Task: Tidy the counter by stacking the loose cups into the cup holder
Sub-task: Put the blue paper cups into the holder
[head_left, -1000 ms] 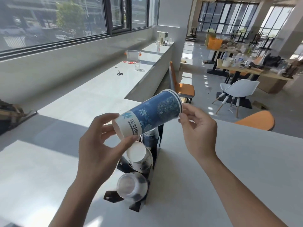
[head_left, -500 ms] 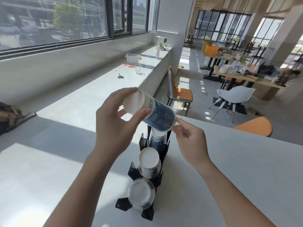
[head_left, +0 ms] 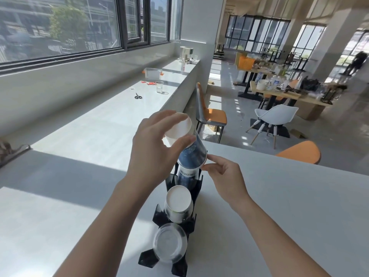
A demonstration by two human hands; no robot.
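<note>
Your blue paper cup (head_left: 190, 151) is upside down and tilted, its white base toward you and its open rim low, sitting over the top of the blue cup stack (head_left: 186, 175) in the far slot of the black cup holder (head_left: 196, 189). How far it has slid on, you cannot tell from here.

Your left hand (head_left: 153, 154) is closed on the cup's base end, thumb across the near side and fingers curled over the top. Your right hand (head_left: 225, 176) is loosely curled, its fingertips (head_left: 205, 166) pinching or just touching the cup's rim on the right side; whether it truly grips the rim is not clear.

The holder stands on the pale counter (head_left: 279, 206) in a row running away from you. Its middle slot carries a white-bottomed cup stack (head_left: 178, 204), and the nearest slot a clear plastic cup stack (head_left: 170, 247), both inverted.

Farther off along the window-side counter lie scissors (head_left: 138, 96), a clear glass (head_left: 159, 86) just beyond them, and a clear box with orange clips (head_left: 152, 72). To the right, beyond the counter edge, stand an orange-seated chair (head_left: 211, 116), a white chair (head_left: 275, 116) and a cluttered wooden table (head_left: 289, 94).
</note>
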